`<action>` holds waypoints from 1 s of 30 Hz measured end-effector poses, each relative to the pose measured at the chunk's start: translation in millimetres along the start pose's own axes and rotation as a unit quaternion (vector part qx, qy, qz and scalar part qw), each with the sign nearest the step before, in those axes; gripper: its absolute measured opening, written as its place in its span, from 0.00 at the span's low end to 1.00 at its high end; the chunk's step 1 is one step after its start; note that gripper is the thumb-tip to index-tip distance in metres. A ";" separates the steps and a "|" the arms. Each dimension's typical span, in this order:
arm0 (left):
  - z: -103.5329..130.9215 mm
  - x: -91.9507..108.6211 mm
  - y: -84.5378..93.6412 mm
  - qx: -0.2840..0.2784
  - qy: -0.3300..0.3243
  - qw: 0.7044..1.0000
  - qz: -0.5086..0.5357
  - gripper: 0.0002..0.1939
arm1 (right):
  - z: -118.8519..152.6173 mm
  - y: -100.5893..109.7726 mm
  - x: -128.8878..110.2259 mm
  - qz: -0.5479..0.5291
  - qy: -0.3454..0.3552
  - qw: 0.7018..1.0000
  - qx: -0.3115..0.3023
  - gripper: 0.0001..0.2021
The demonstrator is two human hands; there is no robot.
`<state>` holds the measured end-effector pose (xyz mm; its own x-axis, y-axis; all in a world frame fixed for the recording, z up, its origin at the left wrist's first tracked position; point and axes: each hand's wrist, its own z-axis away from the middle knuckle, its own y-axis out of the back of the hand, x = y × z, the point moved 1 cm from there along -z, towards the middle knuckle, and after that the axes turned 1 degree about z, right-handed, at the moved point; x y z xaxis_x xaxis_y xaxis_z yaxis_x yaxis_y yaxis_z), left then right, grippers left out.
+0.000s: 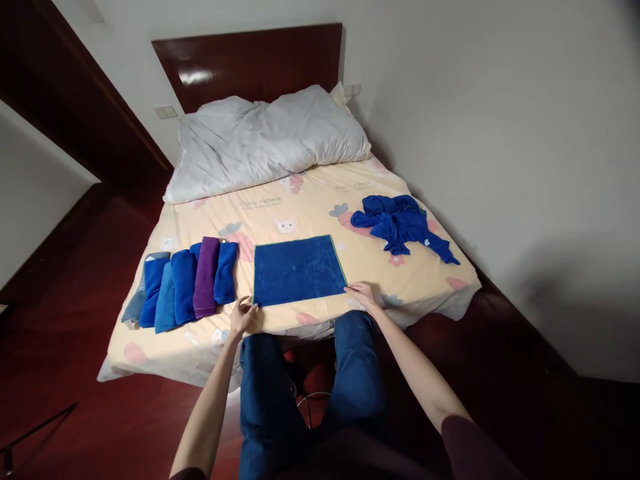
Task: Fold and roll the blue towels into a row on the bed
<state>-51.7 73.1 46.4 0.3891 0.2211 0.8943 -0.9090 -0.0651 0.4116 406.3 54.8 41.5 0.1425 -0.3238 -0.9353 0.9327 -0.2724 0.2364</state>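
A blue towel (299, 270) with a thin green edge lies flat on the bed, close to its front edge. My left hand (243, 316) pinches the towel's near left corner, and my right hand (362, 293) has its fingers closed on the near right corner. To the left, several rolled towels lie side by side, mostly blue, with a purple roll (206, 277) among them. A crumpled heap of blue cloths (404, 225) rests on the right part of the bed.
The bed (280, 220) has a pale yellow patterned sheet. A grey-white quilt (270, 137) is bunched up before the dark wooden headboard (250, 63). My knees are at the bed's front edge. A white wall stands on the right.
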 end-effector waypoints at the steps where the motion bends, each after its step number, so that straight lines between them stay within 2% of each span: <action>1: -1.2 -0.1 -0.6 0.003 0.001 1.000 0.004 0.30 | -1.5 0.2 1.1 -0.001 -0.003 1.000 0.019 0.19; 5: -3.5 2.2 1.7 0.018 0.001 1.000 0.007 0.31 | -1.7 6.1 5.1 -0.016 -0.024 0.997 0.064 0.22; 9: 5.7 2.1 6.0 0.017 -0.001 0.999 0.039 0.34 | 10.4 15.3 13.7 -0.040 -0.036 0.996 0.065 0.26; 13: 18.0 7.6 8.9 0.009 0.026 0.999 0.021 0.37 | 21.2 23.3 18.5 -0.057 -0.045 0.996 0.042 0.30; 17: 32.2 11.7 15.3 -0.013 0.026 1.000 -0.004 0.35 | 29.1 32.8 17.1 -0.038 -0.051 0.998 0.016 0.28; 21: 58.0 6.3 27.0 -0.054 0.012 0.998 -0.033 0.34 | 39.7 49.1 22.9 0.016 -0.078 0.996 -0.048 0.26; 24: 73.4 -1.9 32.2 -0.094 0.029 0.994 -0.050 0.35 | 41.8 58.7 27.7 0.033 -0.110 0.989 -0.098 0.25; 27: 65.5 -11.6 29.2 -0.136 0.063 0.988 -0.032 0.40 | 28.6 55.7 22.1 0.039 -0.126 0.983 -0.125 0.24; 30: 28.8 -17.6 19.9 -0.143 0.105 0.984 0.001 0.45 | -2.2 38.5 3.8 0.064 -0.110 0.986 -0.110 0.24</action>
<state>-72.3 39.9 43.8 0.3756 0.4192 0.8265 -0.9261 0.2040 0.3174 443.5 45.1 46.5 0.2114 -0.5380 -0.8160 0.9644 -0.0207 0.2635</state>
